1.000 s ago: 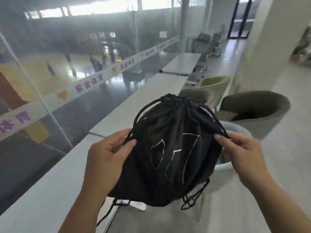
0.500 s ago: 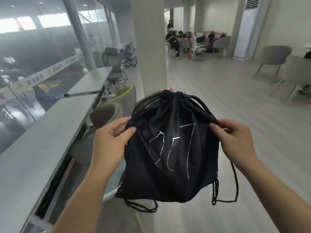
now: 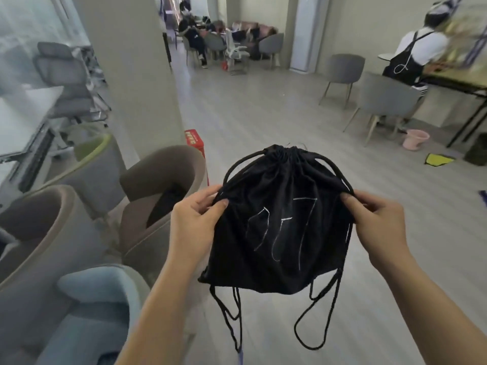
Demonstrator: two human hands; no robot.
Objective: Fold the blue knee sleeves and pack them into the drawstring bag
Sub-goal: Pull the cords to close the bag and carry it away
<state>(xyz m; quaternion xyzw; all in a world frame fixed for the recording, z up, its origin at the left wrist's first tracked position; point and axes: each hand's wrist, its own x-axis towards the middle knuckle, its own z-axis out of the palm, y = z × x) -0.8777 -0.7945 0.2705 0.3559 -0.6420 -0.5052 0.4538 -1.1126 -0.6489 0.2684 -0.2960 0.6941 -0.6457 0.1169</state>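
A black drawstring bag (image 3: 279,227) with white chalk-like marks on its front hangs in the air in front of me, its mouth cinched tight at the top. My left hand (image 3: 195,222) pinches its left edge and cord. My right hand (image 3: 374,219) pinches the right edge and cord. Black cords (image 3: 313,320) dangle in loops below the bag. No blue knee sleeves show; the bag looks lightly filled, its contents hidden.
Tub chairs stand at my left: a brown one (image 3: 158,196), another brown one (image 3: 34,233) and a pale blue one (image 3: 100,306). A square pillar (image 3: 131,75) rises behind them. A seated person (image 3: 413,56) is at a table far right. Open grey floor (image 3: 263,114) lies ahead.
My view has swung to the right, from the long counter by the glass wall to the open room. The bag stays held by both hands, and its cords now hang lower.
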